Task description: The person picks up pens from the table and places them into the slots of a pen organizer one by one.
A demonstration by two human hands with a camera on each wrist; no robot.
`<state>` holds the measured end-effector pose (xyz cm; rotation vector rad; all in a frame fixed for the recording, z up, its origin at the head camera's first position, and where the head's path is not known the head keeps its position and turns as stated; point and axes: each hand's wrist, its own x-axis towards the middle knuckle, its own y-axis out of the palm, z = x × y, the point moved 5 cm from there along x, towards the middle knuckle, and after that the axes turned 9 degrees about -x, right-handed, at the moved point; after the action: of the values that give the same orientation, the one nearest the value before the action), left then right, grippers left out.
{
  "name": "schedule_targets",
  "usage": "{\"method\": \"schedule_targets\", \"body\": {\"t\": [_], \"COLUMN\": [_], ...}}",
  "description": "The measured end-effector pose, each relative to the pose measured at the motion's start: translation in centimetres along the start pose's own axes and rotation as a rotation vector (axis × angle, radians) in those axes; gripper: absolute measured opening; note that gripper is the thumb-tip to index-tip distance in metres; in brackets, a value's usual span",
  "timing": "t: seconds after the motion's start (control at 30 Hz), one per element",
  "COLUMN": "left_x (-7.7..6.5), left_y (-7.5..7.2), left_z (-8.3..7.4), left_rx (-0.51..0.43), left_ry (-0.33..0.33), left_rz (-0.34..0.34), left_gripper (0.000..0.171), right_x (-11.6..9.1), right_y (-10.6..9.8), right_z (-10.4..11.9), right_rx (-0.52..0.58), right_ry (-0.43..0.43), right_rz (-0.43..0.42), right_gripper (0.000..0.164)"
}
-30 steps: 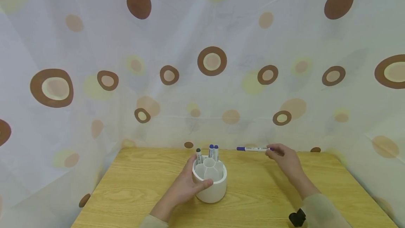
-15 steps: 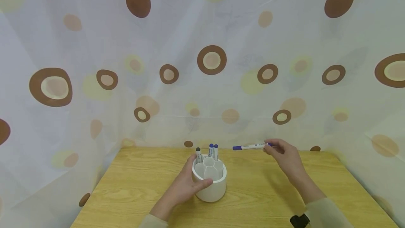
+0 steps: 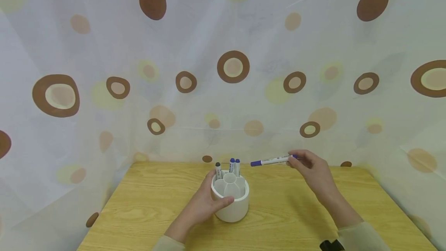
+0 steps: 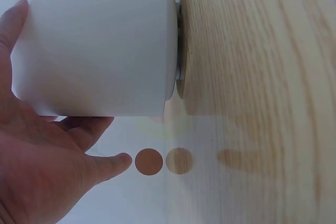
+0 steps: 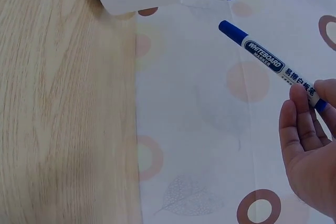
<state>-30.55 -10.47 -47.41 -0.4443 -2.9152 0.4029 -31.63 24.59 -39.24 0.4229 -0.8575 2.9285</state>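
Observation:
A white round pen holder with several compartments stands on the table. My left hand grips its side, the thumb across the front near the rim; in the left wrist view the hand lies round the white wall. Two blue-capped markers and one dark-capped marker stand in the rear compartments. My right hand pinches a blue-and-white whiteboard marker by one end, in the air to the right of the holder. Its blue cap points left, tilted slightly down. The right wrist view shows the marker's printed label.
The wooden table ends at the back against a patterned curtain with brown and beige spots, which also hangs at both sides. A black object sits at the right wrist, near the sleeve.
The right hand has risen slightly and carried the marker left, towards the pen holder. The marker's capped end now tips lower. The left hand and the holder have stayed in place.

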Motion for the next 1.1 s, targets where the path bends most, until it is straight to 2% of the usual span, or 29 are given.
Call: {"method": "schedule_targets", "body": {"t": [0.33, 0.7, 1.1], "left_x": [0.0, 0.1, 0.0], "left_y": [0.0, -0.1, 0.0], "left_z": [0.0, 0.2, 0.0], "left_rx": [0.000, 0.002, 0.013], "left_ry": [-0.013, -0.009, -0.005], "left_rz": [-0.005, -0.001, 0.003], "left_gripper": [0.113, 0.112, 0.112], "right_x": [-0.8, -1.0, -0.6], "right_y": [0.1, 0.8, 3.0], "right_z": [2.3, 3.1, 3.7], "right_rx": [0.063, 0.162, 0.118], "right_ry": [-0.059, -0.089, -0.169], "right_rz": [0.019, 0.054, 0.094], "right_gripper": [0.038, 0.033, 0.024]}}
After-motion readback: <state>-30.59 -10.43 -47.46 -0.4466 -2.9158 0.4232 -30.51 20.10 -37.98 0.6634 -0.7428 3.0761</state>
